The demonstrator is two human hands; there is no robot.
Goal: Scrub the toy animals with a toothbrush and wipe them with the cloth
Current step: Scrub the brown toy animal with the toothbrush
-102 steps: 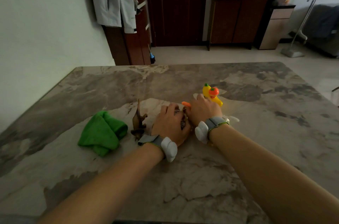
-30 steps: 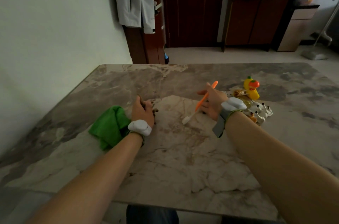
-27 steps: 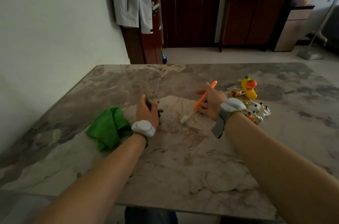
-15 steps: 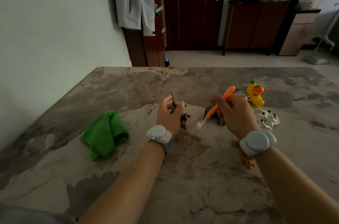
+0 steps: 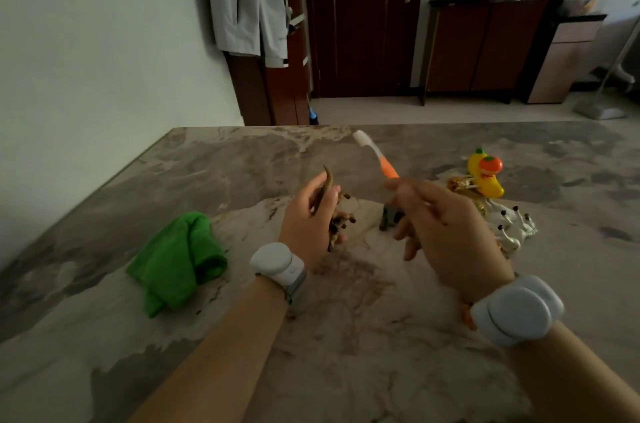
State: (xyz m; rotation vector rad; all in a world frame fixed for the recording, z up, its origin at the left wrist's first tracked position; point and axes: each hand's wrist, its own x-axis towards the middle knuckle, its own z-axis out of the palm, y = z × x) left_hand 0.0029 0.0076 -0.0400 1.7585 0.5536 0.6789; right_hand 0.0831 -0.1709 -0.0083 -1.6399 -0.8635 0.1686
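Toy dinosaur [image 5: 328, 195]: gripped round the body by the left hand [image 5: 304, 225], above the table [image 5: 346, 353]; judged light, rigid, thin-necked, best held at the torso.
Toothbrush [image 5: 378, 159]: pinched in the right hand [image 5: 446, 232], head raised clear.
Cloth [image 5: 180, 256]: found crumpled nearby.

The right hand [image 5: 446, 232] has flipped the toothbrush [image 5: 386, 168] — bristles now up, away from the brown toy [image 5: 327, 185].
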